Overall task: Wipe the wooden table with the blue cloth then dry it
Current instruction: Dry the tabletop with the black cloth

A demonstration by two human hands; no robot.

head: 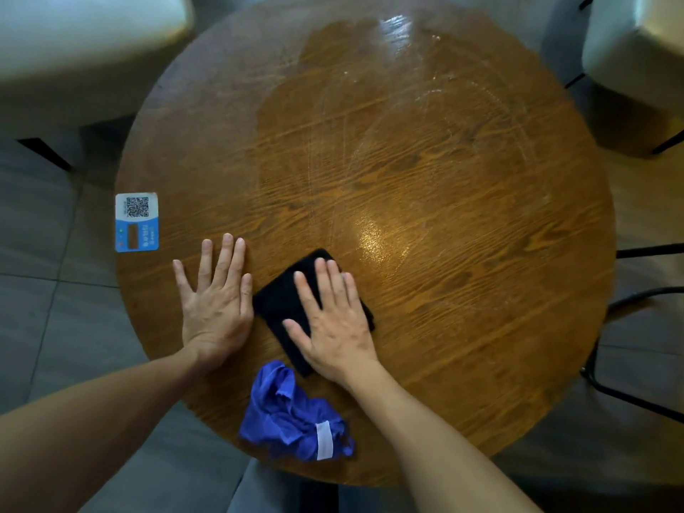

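Note:
The round wooden table (444, 201) fills the view, with shiny wet streaks across its far and middle parts. A crumpled blue cloth (292, 416) with a white tag lies near the table's front edge, touched by neither hand. My right hand (333, 320) presses flat, fingers spread, on a folded black cloth (277, 301) just beyond the blue one. To the left of the black cloth, my left hand (216, 301) rests palm down on the bare wood with nothing in it.
A blue and white QR code sticker (136, 222) sits at the table's left edge. Pale upholstered chairs stand at the far left (74, 50) and far right (636, 61). A black metal chair frame (636, 364) is at the right. Grey tiled floor surrounds the table.

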